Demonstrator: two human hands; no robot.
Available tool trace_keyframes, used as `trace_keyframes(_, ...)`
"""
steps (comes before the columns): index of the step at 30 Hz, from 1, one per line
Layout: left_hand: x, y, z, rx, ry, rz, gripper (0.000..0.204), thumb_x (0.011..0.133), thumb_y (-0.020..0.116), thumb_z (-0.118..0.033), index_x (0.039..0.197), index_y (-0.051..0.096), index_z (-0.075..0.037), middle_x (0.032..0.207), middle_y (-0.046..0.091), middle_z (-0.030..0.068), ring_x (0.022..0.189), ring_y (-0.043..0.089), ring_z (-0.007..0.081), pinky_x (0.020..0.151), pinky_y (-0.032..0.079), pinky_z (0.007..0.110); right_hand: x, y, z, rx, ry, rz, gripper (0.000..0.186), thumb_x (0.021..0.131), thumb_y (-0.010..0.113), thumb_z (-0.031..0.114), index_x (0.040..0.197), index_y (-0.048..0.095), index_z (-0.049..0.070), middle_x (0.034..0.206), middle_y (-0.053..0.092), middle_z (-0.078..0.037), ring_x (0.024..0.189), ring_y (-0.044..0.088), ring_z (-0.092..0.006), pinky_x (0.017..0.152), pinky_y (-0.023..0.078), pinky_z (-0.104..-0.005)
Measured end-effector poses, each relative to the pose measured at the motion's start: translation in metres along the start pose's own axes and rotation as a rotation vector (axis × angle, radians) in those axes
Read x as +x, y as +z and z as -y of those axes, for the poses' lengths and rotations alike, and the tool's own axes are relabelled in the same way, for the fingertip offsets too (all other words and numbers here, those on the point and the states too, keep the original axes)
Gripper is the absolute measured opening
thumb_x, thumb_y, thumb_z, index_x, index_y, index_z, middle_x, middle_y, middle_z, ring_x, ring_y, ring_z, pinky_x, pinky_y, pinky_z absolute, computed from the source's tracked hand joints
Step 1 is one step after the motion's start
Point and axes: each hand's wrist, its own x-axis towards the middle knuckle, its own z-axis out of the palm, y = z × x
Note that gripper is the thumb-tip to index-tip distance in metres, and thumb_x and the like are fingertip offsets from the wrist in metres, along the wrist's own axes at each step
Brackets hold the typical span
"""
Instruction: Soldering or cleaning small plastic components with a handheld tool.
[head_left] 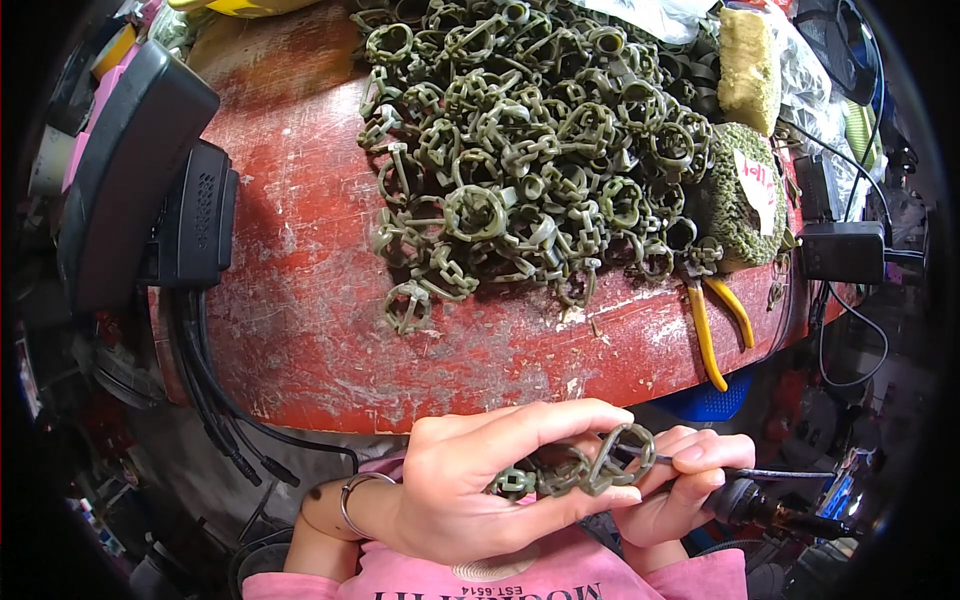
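My left hand (470,480) is closed around a cluster of olive-green plastic rings and chain links (620,460), held above my lap at the table's near edge. My right hand (680,480) is beside it, fingers closed on a thin dark rod (770,473) that runs out to the right; its far end behind the rings is hidden. A black cylindrical tool (760,508) sits just below and right of that hand. On the red table (280,350) beyond lie a large heap of similar green pieces (520,150) and yellow-handled pliers (710,330).
Black box-like devices (130,170) with cables (210,380) line the left edge. At the right are a yellow block (745,70), a green textured block (740,190) with a paper label, plastic bags (805,90), and a black adapter (840,250). A blue basket (705,400) is under the right edge.
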Motion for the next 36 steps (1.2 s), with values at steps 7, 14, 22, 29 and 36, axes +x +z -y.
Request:
trace_keyframes(7,0.0,0.001,-0.001,-0.02,-0.015,0.0,0.035,0.066,0.072,-0.009,0.096,0.059,0.001,0.079,0.063,0.0087,0.069,0.062,0.0113,0.06,0.049,0.021,0.0,-0.008,-0.002,0.117,0.009,0.122,0.014,0.086,0.049,0.015,0.093,0.046,0.003,0.065,0.059,-0.013,0.056,0.059,-0.0177,0.043,0.046,-0.0254)
trace_keyframes(14,-0.001,0.0,-0.003,0.002,-0.028,0.012,0.035,0.065,0.073,-0.009,0.096,0.059,0.001,0.08,0.063,0.0087,0.07,0.062,0.0114,0.061,0.049,0.021,-0.002,-0.013,-0.005,0.16,-0.019,0.133,0.016,0.085,0.051,0.013,0.096,0.046,0.002,0.068,0.06,-0.014,0.057,0.06,-0.0201,0.047,0.047,-0.0276)
trace_keyframes(22,-0.002,0.0,-0.003,0.0,-0.036,0.004,0.036,0.065,0.073,-0.009,0.096,0.059,0.001,0.083,0.063,0.0089,0.071,0.062,0.0119,0.062,0.05,0.021,-0.002,-0.015,-0.002,0.136,0.0,0.167,0.019,0.084,0.052,0.011,0.099,0.046,0.002,0.067,0.059,-0.014,0.058,0.06,-0.0218,0.051,0.048,-0.0285)
trace_keyframes(29,-0.003,0.002,0.001,0.014,-0.016,-0.018,0.036,0.064,0.073,-0.008,0.096,0.059,0.001,0.082,0.064,0.0087,0.07,0.062,0.0117,0.061,0.05,0.021,-0.004,-0.006,-0.007,0.11,-0.043,0.097,0.019,0.084,0.053,0.012,0.099,0.046,0.002,0.065,0.058,-0.014,0.058,0.06,-0.0218,0.051,0.048,-0.0293)
trace_keyframes(36,0.0,0.001,-0.002,0.049,-0.048,-0.02,0.037,0.061,0.076,-0.01,0.092,0.059,0.002,0.078,0.065,0.0099,0.07,0.063,0.0131,0.063,0.05,0.022,-0.003,-0.006,0.0,0.032,-0.018,0.063,0.019,0.085,0.052,0.016,0.095,0.046,0.001,0.062,0.058,-0.012,0.052,0.058,-0.02,0.049,0.048,-0.029)
